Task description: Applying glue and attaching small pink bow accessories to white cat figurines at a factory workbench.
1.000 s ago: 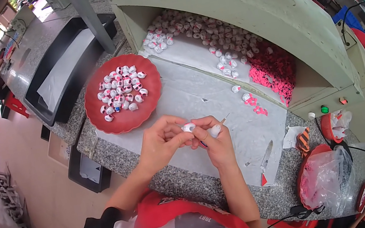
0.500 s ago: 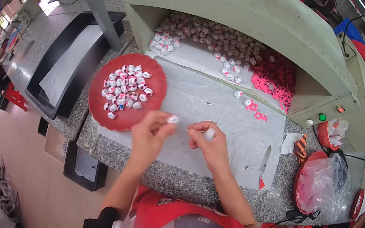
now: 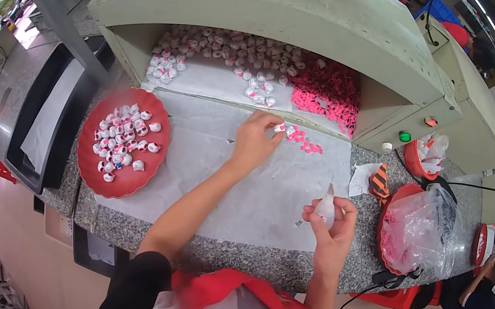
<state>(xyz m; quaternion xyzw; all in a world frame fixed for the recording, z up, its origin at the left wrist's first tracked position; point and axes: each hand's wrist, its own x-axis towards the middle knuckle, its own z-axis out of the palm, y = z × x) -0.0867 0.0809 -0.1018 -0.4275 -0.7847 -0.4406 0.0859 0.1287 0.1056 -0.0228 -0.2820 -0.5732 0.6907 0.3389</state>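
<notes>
My left hand (image 3: 256,141) reaches to the far middle of the white paper, its thumb and forefinger closed around a small white head-shaped piece (image 3: 279,127) with pink on it. Beside those fingertips lie small pink pieces (image 3: 306,146). Closer to me and to the right, my right hand (image 3: 332,229) is wrapped around a white bulb-shaped bottle (image 3: 323,210) with a thin, pointed tan tip, held up over the paper. On the left, a red scalloped plate (image 3: 96,180) holds many white head-shaped pieces with pink and dark marks.
A pale green arched cabinet (image 3: 274,7) stands behind the paper, with heaps of white pieces (image 3: 228,45) and pink pieces (image 3: 329,93) inside. A black tray (image 3: 23,161) is at left. At right are a red bowl (image 3: 412,158) and a plastic bag (image 3: 422,226).
My left hand has moved from beside the plate to the far pink pieces. My right hand has moved right and nearer, with the bottle's tip now up. The whole view has shifted.
</notes>
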